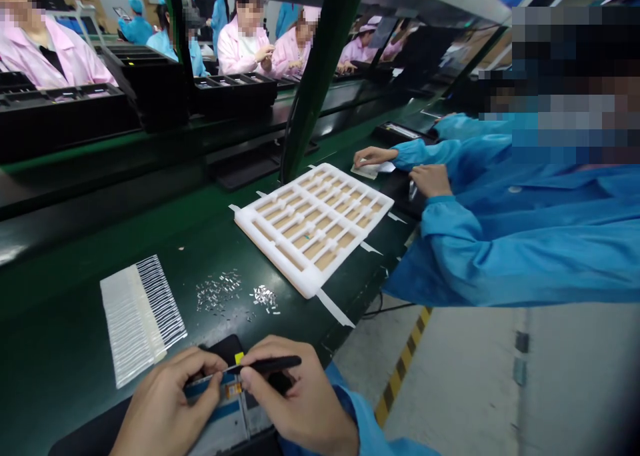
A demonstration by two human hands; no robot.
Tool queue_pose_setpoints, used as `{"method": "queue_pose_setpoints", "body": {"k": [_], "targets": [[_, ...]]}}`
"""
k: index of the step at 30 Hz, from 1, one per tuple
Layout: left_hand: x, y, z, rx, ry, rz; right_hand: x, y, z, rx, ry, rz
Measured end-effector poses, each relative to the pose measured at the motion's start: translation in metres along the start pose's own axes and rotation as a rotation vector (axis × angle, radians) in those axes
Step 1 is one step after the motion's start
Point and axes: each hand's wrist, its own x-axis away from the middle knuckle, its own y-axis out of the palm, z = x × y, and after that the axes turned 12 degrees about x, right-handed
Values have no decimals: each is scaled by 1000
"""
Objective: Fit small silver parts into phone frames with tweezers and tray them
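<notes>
Black and slim, the tool [283,363] is pinched in the right hand [307,403] above an open flat device [225,424] at the near side of the bench [55,309], while the left hand [170,399] has thumb and forefinger close together by the tool's thin end, though I cannot tell what they pinch. Beyond lie a striped sheet [131,316] at left, two scatters of small metal pieces [265,299], then a white foam tray [311,281] near a co-worker's blue sleeve [480,243].

Right hand [307,396] — black tool [280,363], left hand [170,399] alongside
</notes>
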Motion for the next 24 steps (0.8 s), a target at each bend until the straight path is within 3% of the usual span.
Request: {"method": "queue_pose_setpoints", "body": {"k": [9, 15, 19, 24], "targets": [[1, 2, 9, 5, 60, 68, 4, -2, -1, 39, -137, -22], [2, -2, 9, -87, 110, 14, 5, -4, 3, 108, -264, -97], [6, -10, 5, -214, 356, 102, 8, -3, 9, 145, -329, -108], [18, -15, 1, -599, 697, 204, 11, 5, 13, 104, -342, -19]]}}
